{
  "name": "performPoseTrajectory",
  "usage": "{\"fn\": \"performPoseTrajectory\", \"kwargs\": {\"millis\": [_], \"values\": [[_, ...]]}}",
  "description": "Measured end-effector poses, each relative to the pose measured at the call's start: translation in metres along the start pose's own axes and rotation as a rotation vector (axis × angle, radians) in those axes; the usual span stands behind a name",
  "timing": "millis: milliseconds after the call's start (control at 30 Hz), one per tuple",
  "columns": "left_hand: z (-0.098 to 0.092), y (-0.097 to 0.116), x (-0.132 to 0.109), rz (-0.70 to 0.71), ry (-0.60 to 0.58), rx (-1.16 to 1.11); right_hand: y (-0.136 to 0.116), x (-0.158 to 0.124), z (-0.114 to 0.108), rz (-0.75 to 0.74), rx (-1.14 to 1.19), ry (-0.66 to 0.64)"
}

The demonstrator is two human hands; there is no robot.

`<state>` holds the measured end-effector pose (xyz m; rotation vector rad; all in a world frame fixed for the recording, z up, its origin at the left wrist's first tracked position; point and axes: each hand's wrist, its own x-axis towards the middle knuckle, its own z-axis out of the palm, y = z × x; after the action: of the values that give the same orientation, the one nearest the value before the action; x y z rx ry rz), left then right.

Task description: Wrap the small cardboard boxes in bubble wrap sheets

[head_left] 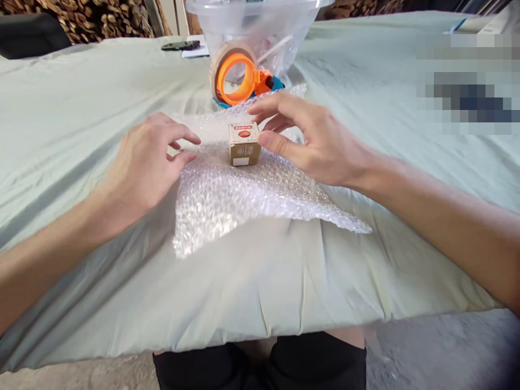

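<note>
A small gold and white cardboard box with a red label on top stands on a sheet of bubble wrap spread over the cloth. My right hand is at the box's right side, fingers apart, the thumb tip at or very near its edge; whether it touches I cannot tell. To the left, over the wrap's edge, my left hand is held with thumb and fingers parted and nothing between them. Just behind the wrap stands an orange and blue tape dispenser with a roll of tape on it.
A clear plastic tub stands behind the tape dispenser. A dark phone lies at the back left near white paper. The pale green tablecloth is wrinkled and hangs over the near edge. Stacked firewood is beyond the table.
</note>
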<state>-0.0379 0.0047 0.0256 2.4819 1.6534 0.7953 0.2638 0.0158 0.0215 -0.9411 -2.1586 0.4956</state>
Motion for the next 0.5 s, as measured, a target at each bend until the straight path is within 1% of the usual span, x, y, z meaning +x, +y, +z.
{"fn": "performPoseTrajectory", "kwargs": {"millis": [67,133,167,233,300,333,400,433,500], "values": [[0.001,-0.002,0.000,-0.038,0.001,-0.046,0.000,-0.001,0.003,0.006,-0.008,-0.018],[0.003,-0.002,0.002,-0.064,0.014,-0.142,0.001,0.001,0.005,-0.009,-0.030,-0.013],[0.004,-0.001,0.002,-0.077,0.018,-0.203,0.001,0.001,0.005,-0.015,-0.049,0.009],[0.005,0.004,0.002,-0.113,0.025,-0.325,0.004,0.004,0.002,0.002,-0.125,0.109],[0.005,0.010,0.001,-0.153,0.033,-0.405,0.011,0.004,-0.005,0.082,-0.269,0.201],[0.005,0.012,0.001,-0.173,0.049,-0.431,0.015,0.004,-0.009,0.138,-0.351,0.215],[0.003,0.017,0.000,-0.214,0.066,-0.470,0.026,0.001,-0.016,0.249,-0.464,0.175],[0.003,0.018,0.000,-0.232,0.061,-0.483,0.031,-0.001,-0.018,0.282,-0.476,0.141],[0.002,0.018,-0.001,-0.258,0.028,-0.502,0.038,-0.005,-0.019,0.294,-0.435,0.087]]}}
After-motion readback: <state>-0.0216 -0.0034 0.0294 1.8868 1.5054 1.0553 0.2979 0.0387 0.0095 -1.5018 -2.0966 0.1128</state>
